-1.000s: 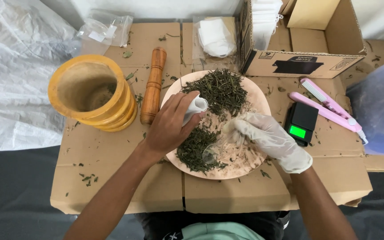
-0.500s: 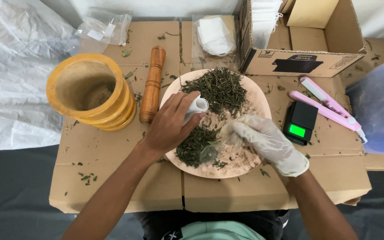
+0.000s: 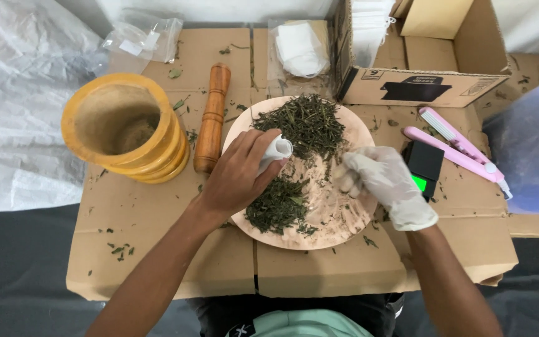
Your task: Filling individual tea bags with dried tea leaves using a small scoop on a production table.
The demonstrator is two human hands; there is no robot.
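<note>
My bare left hand (image 3: 238, 175) holds a small white pouch (image 3: 277, 150) over the round pinkish plate (image 3: 319, 240), open end towards the middle. On the plate lie two heaps of dark green dried herbs, one at the far side (image 3: 307, 125) and one at the near left (image 3: 279, 203), with beige powder (image 3: 332, 209) spread between them. My right hand (image 3: 382, 181), in a white glove, hovers over the plate's right edge with its fingers curled shut. Whether they hold anything is hidden.
A yellow wooden mortar (image 3: 123, 128) and brown pestle (image 3: 212, 118) stand to the left on the cardboard sheet (image 3: 157, 249). A small black scale (image 3: 424, 167) and a pink sealing tool (image 3: 460, 146) lie to the right. An open carton (image 3: 425, 56) and clear bags (image 3: 297, 50) sit behind.
My gloved right hand has lifted out of the powder and drawn back to the right, to the plate's edge, partly covering the scale. My left hand with the pouch has stayed in place.
</note>
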